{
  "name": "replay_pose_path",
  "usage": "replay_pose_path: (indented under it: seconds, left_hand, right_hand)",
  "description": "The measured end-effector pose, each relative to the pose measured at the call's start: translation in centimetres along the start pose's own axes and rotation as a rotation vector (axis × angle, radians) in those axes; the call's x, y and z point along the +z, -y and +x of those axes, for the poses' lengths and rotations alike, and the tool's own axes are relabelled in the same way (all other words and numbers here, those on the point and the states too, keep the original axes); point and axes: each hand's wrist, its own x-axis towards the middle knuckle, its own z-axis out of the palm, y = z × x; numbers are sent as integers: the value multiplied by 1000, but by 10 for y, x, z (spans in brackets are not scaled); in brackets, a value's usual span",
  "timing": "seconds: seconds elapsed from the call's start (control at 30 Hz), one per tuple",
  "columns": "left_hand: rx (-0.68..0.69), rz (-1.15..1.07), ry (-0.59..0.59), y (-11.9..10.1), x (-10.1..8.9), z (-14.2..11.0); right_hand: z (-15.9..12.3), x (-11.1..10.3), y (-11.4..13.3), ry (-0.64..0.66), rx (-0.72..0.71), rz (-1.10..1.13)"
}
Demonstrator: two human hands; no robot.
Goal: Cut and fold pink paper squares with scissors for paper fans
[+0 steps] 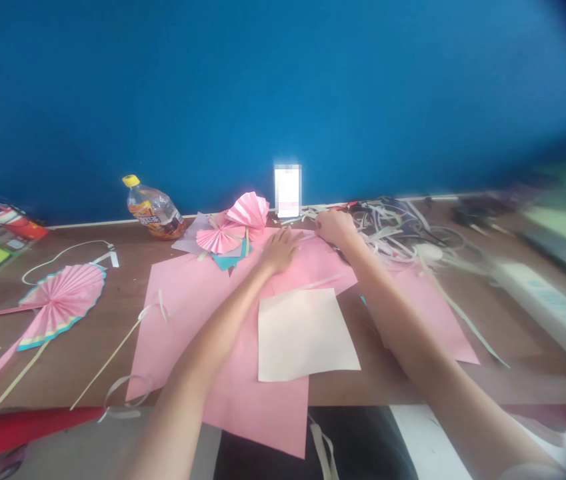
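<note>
I watch from afar: left hand spread flat, released, pressing pink sheet onto bench, apparently pinning it against sliding. Right hand curled at sheet's far edge (any grip there: cannot tell from my view). Cream sheet lies atop pink, within reach. Paper fans sit beyond; offcut strips heaped right, out of way.

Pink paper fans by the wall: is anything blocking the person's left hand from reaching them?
Nothing visible stands in the way. The left hand rests on the pink paper sheet, close beside the pink paper fans, and only that flat sheet lies between them.
</note>
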Motion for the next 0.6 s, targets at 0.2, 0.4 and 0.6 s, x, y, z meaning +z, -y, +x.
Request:
replay_pose_path:
  seconds: [0.2,0.4,0.6]
  left_hand:
    - [3,-16,-1,-1,-2,0]
    - [3,-20,4,-2,-2,0]
    - [3,-17,4,-2,-2,1]
  right_hand:
    - [-1,2,1,4,-14,-11]
    - [1,5,2,6,-7,-26]
    - [0,5,4,32,-9,-31]
